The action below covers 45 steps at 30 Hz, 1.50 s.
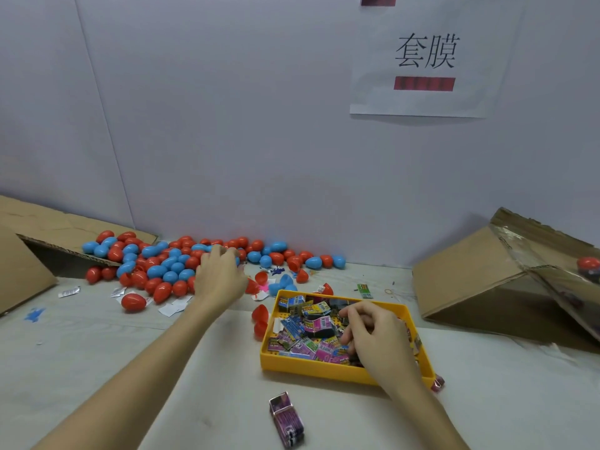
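Since the eggs (168, 264) lie heaped at the table's (97, 368) far edge and the packets (319, 324) sit close in the yellow tray (324, 368), probably as fillings, each hand works its own supply. The left hand (220, 277) reaches far out, fingers curled over the heap; whether it grips an egg is hidden. The right hand (376, 336), wrist dropped, pinches packets with curled fingers.

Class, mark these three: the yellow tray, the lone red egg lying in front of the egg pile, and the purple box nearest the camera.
yellow tray (311, 368): head view, front wall.
lone red egg (133, 302): head view, middle of shell.
purple box (287, 423): head view, top face.
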{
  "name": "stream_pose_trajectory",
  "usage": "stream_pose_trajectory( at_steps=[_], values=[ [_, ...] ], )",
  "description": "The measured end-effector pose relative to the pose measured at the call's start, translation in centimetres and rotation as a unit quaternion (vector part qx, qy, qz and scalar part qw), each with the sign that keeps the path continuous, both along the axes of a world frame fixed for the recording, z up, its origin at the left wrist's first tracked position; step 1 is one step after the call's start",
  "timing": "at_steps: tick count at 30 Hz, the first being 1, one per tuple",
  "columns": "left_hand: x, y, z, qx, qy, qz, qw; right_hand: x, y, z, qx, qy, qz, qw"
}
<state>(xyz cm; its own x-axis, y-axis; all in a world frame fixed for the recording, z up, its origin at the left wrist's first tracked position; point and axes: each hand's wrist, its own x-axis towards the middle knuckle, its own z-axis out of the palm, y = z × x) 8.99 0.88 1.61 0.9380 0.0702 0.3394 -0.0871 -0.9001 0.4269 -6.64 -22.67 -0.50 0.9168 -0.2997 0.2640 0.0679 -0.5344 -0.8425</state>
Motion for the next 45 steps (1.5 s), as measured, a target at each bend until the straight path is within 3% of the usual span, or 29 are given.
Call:
stream_pose_trajectory(
  at_steps=[3,8,15,20,24,27,31,35,41,45],
  values=[
    [3.3,2.6,-0.9,0.133,0.047,0.022,0.990,0.0,-0.3,0.1,0.025,0.005,0.001,1.000],
    [5.2,4.1,-3.7,0.201,0.056,-0.046,0.977,0.3,-0.6,0.0,0.051,0.003,0.008,0.999],
    [5.1,3.8,-4.0,0.077,-0.009,-0.049,0.996,0.5,-0.8,-0.2,0.038,0.002,-0.001,0.999],
    [2.2,2.4,-2.7,-0.071,-0.098,-0.048,0.991,0.5,-0.9,-0.1,0.043,0.006,-0.004,0.999],
    [-3.2,-1.0,-1.3,-0.209,-0.133,-0.111,0.962,0.3,-0.8,0.0,0.036,0.008,-0.004,0.999],
    [-8.0,-3.8,-0.6,-0.341,-0.081,-0.173,0.920,0.2,-0.8,0.0,0.034,0.004,-0.004,0.999],
    [-12.3,-6.4,-0.6,-0.490,0.008,-0.233,0.840,-0.2,-0.5,0.0,0.002,-0.032,-0.006,0.999],
    [-13.4,-6.8,-0.9,-0.531,0.064,-0.230,0.813,-0.9,0.5,-0.4,-0.071,-0.136,0.009,0.988],
    [-13.6,-5.8,-0.1,-0.598,0.071,-0.252,0.758,-1.3,2.1,-0.1,-0.179,-0.226,0.067,0.955],
    [-14.0,-6.1,-0.1,-0.585,0.055,-0.268,0.764,-1.7,2.4,0.1,-0.186,-0.253,0.055,0.948]
  ],
)
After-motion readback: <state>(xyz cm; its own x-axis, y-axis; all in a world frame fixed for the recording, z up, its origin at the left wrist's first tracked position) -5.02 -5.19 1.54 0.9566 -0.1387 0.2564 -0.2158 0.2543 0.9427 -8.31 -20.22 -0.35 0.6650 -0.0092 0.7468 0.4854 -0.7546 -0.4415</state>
